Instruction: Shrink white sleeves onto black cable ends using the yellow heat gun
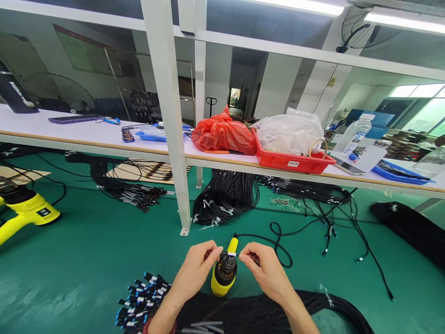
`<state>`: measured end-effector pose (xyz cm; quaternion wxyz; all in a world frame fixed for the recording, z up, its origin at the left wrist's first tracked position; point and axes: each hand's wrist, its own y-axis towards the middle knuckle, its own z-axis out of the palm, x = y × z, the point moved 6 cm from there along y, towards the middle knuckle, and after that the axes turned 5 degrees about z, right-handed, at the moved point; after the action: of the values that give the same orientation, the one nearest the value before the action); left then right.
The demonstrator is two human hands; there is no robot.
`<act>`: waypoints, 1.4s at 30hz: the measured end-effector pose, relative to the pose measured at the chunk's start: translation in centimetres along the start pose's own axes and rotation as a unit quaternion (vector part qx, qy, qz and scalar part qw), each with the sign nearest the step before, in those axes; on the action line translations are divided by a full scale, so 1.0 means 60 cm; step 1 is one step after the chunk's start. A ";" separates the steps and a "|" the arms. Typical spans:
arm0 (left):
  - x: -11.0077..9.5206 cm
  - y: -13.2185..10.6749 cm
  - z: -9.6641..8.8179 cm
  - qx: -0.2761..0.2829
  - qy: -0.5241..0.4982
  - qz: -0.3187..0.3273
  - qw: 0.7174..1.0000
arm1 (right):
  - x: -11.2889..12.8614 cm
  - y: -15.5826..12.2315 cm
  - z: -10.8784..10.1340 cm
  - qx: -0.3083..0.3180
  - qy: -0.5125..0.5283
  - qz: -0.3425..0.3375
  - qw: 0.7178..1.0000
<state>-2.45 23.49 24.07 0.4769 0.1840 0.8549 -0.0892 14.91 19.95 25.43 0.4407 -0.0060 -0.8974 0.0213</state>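
Observation:
My left hand (pixel 199 265) and my right hand (pixel 261 266) meet in front of me over the green bench top (pixel 86 260). Their fingertips pinch the two ends of a small white piece (pixel 231 253), too small to name. It sits just above the nozzle of a yellow heat tool (pixel 223 273) that stands upright between my hands. A black cable (pixel 278 241) runs away from the tool to the right. A bundle of black cables with blue and white tips (pixel 142 297) lies by my left wrist.
A white shelf post (pixel 170 116) stands right behind the tool. The shelf holds a red bag (pixel 222 132), a red tray (pixel 292 160) with clear plastic, and a bottle (pixel 356 132). Black cable bundles (pixel 225 195) lie under it. A yellow heat gun (pixel 24 208) lies at far left.

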 end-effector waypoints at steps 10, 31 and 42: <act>0.000 0.002 -0.003 -0.006 -0.048 0.010 0.999 | 0.000 0.004 -0.002 -0.013 -0.010 -0.002 1.000; -0.002 -0.001 -0.001 -0.015 0.041 0.017 0.999 | -0.008 0.000 0.004 0.001 -0.044 0.003 0.999; -0.006 -0.001 0.004 -0.015 -0.014 0.039 0.999 | -0.006 -0.004 0.000 -0.018 0.005 -0.005 1.000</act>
<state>-2.10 23.24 24.26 0.4944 0.2092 0.8415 -0.0604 15.11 19.68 25.17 0.4449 -0.0095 -0.8955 0.0027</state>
